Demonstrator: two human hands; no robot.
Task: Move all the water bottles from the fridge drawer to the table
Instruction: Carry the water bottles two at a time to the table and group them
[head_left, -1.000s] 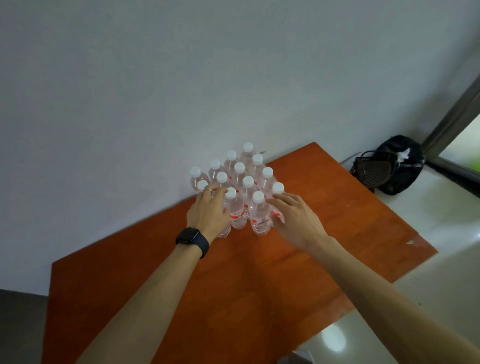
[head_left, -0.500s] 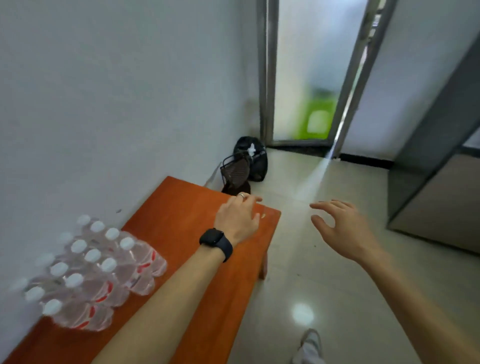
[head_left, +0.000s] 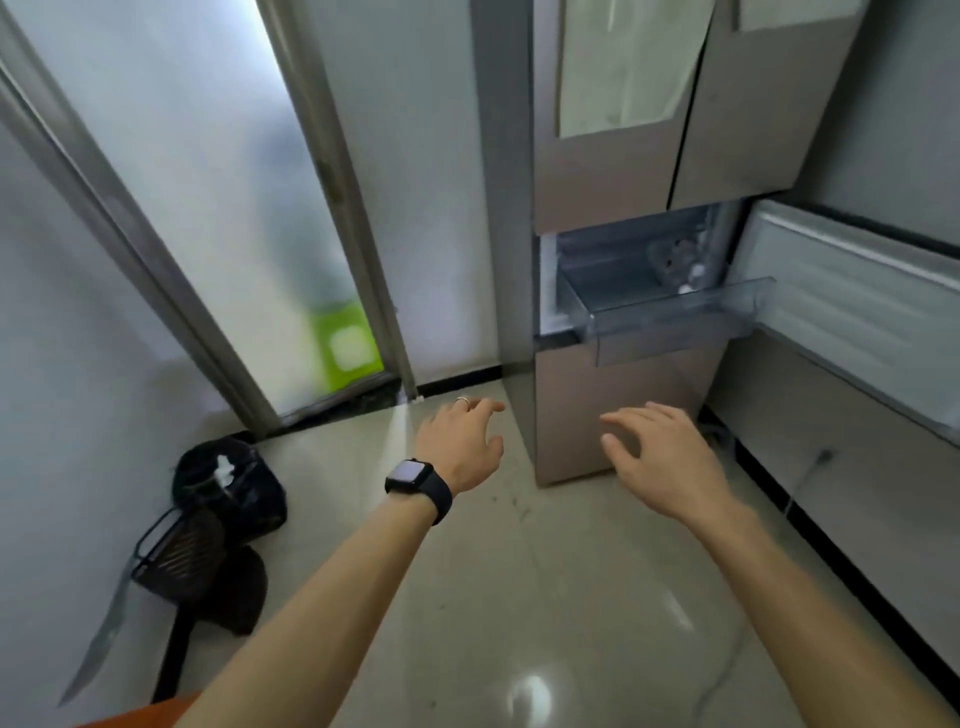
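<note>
Both forearms reach forward and down over the floor (head_left: 519, 597), bare and roughly parallel, palms turned downward. The left hand (head_left: 460, 447) hangs with its fingers loosely spread and slightly bent, holding nothing; a thin ring (head_left: 462, 400) sits on one finger and a black watch (head_left: 415, 480) with a rectangular, pale-lit face wraps the wrist. The right hand (head_left: 660, 457) is likewise spread and relaxed, thumb angled out to the left, nothing in its grasp. Ahead of the hands stands the fridge (head_left: 597, 156), its flat panels a smooth brushed grey-brown. At mid height a drawer (head_left: 665, 322) of clear, glossy plastic juts out of the open compartment, its front lip squared. Deep in its back right corner lie some pale lumps (head_left: 675, 260), too blurred to tell whether they are water bottles. To the right the compartment's door (head_left: 857, 312) stands swung open, showing a white ribbed lining. Left of the fridge is a sliding door (head_left: 218, 208) of frosted glass in a grey metal frame, with a green blur (head_left: 348, 343) behind it. On the polished, pale, reflective floor near the wall sit a black bag (head_left: 234, 488) and a black wire-grilled fan (head_left: 182, 551). Only an orange sliver of the table (head_left: 156, 712) shows at the bottom left edge, well apart from the drawer.
</note>
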